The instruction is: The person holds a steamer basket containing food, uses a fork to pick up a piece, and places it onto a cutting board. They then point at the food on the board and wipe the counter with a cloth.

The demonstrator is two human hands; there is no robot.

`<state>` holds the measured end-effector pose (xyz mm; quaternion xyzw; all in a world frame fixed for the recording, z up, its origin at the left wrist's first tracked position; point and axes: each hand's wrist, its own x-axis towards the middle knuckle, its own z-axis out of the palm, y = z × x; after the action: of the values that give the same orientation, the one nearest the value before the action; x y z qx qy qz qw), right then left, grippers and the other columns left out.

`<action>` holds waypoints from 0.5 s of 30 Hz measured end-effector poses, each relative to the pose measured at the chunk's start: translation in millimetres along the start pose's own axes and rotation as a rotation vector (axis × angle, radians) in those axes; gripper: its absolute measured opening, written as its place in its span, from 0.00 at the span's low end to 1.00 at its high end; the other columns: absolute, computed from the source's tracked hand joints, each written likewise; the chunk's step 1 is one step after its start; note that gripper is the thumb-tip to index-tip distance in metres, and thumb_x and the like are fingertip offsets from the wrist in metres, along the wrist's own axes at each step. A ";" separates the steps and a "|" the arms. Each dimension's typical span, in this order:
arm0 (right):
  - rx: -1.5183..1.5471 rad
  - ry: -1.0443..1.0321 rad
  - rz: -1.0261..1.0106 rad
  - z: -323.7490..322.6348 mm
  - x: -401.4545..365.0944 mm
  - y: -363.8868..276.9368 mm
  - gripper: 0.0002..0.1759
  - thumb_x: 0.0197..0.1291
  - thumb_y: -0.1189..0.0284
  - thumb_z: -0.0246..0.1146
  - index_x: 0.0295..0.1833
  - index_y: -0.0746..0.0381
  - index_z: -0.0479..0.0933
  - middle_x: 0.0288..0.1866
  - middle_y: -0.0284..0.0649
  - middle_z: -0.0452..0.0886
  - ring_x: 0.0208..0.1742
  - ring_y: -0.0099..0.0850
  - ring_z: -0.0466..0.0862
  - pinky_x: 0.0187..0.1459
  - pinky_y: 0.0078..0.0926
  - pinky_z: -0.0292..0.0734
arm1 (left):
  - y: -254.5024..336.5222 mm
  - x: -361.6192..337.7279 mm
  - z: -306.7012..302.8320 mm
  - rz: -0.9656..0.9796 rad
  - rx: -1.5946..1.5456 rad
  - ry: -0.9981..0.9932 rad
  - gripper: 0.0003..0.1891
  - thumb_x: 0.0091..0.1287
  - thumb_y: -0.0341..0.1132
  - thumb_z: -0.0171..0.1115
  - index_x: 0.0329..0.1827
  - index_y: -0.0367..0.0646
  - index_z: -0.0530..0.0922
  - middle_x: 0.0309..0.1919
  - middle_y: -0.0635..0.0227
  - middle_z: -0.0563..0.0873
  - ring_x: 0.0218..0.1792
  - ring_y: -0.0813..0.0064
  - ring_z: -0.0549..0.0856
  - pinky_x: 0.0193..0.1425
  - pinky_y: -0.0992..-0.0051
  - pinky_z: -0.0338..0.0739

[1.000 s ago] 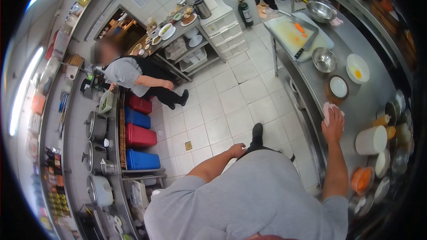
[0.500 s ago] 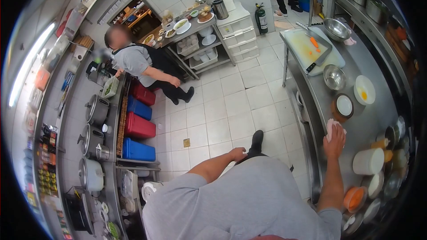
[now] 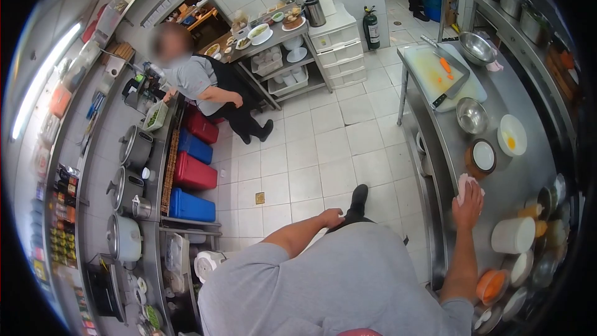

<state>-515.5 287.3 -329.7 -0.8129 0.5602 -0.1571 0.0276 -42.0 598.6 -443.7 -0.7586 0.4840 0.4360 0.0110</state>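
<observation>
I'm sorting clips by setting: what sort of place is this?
Probably a restaurant kitchen: a steel counter with cutting board and mixing bowls, a row of rice cookers opposite, plated dishes on a rack.

Head camera, high, facing forward-down (fisheye); steel counter (image 3: 517, 186) near right.

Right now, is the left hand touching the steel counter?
No, the left hand is by the hip above the tiled floor; only the right hand rests on the pink cloth on the steel counter.
</observation>
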 end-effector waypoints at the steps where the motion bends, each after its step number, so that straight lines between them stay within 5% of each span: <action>1: 0.004 0.001 -0.003 0.3 0.0 -0.1 0.42 0.61 0.65 0.73 0.82 0.54 0.71 0.87 0.40 0.70 0.90 0.46 0.65 0.90 0.52 0.55 | 0.6 -0.5 -0.9 -0.010 0.000 -0.005 0.32 0.77 0.54 0.65 0.74 0.38 0.83 0.69 0.43 0.88 0.71 0.44 0.86 0.77 0.55 0.80; 11: 0.002 0.059 -0.025 -1.8 -0.1 -4.0 0.42 0.58 0.68 0.75 0.80 0.56 0.73 0.84 0.44 0.73 0.88 0.48 0.68 0.87 0.53 0.60 | -4.6 -0.7 0.4 0.010 0.003 0.001 0.31 0.77 0.53 0.65 0.71 0.37 0.85 0.68 0.44 0.89 0.70 0.45 0.87 0.76 0.56 0.81; 15: -0.008 -0.011 0.008 -0.3 0.6 -1.9 0.44 0.60 0.65 0.74 0.83 0.54 0.70 0.88 0.39 0.69 0.91 0.45 0.63 0.91 0.52 0.54 | -4.8 -0.1 1.4 0.012 0.000 0.014 0.30 0.77 0.54 0.65 0.69 0.38 0.86 0.67 0.44 0.90 0.69 0.45 0.87 0.75 0.55 0.81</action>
<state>-513.7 287.5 -328.9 -0.8116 0.5639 -0.1503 0.0278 -39.4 601.8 -446.5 -0.7588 0.4885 0.4307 0.0051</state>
